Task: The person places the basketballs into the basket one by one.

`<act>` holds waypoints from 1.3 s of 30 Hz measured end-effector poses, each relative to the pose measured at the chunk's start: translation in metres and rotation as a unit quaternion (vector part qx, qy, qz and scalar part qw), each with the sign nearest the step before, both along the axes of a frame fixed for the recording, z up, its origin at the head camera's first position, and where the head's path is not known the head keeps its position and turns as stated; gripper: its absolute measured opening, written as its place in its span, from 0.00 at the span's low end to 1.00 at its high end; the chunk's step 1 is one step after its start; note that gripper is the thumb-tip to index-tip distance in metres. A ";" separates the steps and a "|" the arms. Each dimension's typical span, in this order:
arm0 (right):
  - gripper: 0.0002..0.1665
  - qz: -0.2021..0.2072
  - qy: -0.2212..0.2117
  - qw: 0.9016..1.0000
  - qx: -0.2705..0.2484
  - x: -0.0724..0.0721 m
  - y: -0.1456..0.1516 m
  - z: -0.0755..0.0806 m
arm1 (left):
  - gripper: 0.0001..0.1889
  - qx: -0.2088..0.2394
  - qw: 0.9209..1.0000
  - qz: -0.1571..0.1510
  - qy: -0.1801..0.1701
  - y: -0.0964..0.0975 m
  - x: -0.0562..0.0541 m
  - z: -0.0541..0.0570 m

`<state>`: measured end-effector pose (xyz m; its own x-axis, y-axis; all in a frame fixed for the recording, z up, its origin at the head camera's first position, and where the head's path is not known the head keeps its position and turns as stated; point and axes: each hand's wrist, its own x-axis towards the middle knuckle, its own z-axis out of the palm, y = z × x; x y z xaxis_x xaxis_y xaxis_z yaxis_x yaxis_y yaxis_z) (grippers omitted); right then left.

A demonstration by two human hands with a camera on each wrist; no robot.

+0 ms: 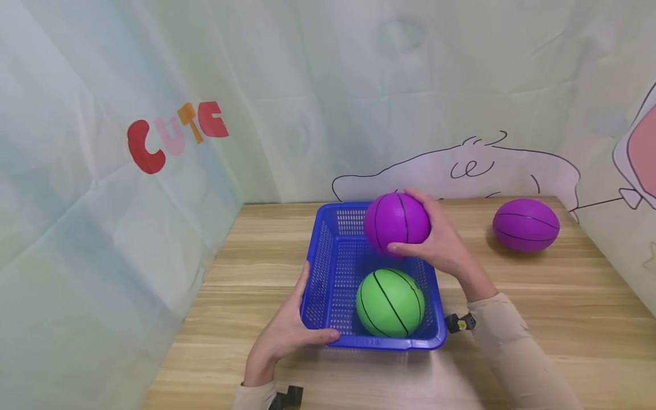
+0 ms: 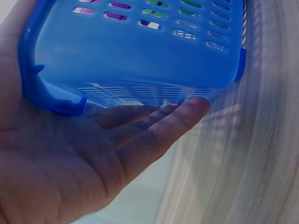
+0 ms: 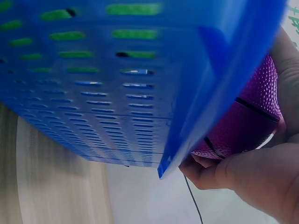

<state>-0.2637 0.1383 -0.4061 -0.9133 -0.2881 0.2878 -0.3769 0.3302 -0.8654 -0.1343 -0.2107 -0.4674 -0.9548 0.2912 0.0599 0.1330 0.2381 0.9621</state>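
Note:
My right hand (image 1: 435,242) holds a purple toy basketball (image 1: 394,219) at the back right of a blue plastic basket (image 1: 376,343), thumb across the ball's front and fingers behind it. In the right wrist view the ball (image 3: 247,121) shows past the basket's rim, in that hand's grip. A green toy basketball (image 1: 392,304) lies inside the basket, at its front right. My left hand (image 1: 287,327) holds the basket's front left corner, thumb along the front rim. In the left wrist view its fingers (image 2: 159,135) lie rather straight along the outside of the slotted wall.
Another purple ball (image 1: 525,225) rests on the wood-grain table (image 1: 553,319), to the right of the basket. A printed cloth backdrop (image 1: 287,97) with cartoon drawings and coloured letters stands behind the table and at its sides.

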 end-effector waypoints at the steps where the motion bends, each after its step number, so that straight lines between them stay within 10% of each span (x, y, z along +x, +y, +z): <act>1: 0.70 0.001 0.000 1.000 0.001 0.000 0.000 -0.001 | 0.83 0.000 1.000 0.000 -0.001 0.000 0.000 0.000; 11: 0.63 -0.022 0.048 0.996 0.075 -0.005 -0.007 -0.013 | 0.84 0.003 1.000 -0.001 0.003 -0.001 -0.001 -0.001; 18: 0.43 0.024 0.117 0.961 0.249 -0.003 -0.021 -0.022 | 0.83 -0.010 1.000 -0.002 -0.009 0.004 -0.001 0.003; 39: 0.52 0.006 0.085 0.963 0.255 -0.006 -0.003 -0.025 | 0.82 -0.010 0.999 -0.008 -0.029 0.005 -0.003 0.003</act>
<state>-0.2702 0.1348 -0.4307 -0.8615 -0.4418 0.2504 -0.5048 0.6912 -0.5171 -0.1374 -0.2053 -0.4647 -0.9516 0.3074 -0.0014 0.0810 0.2550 0.9635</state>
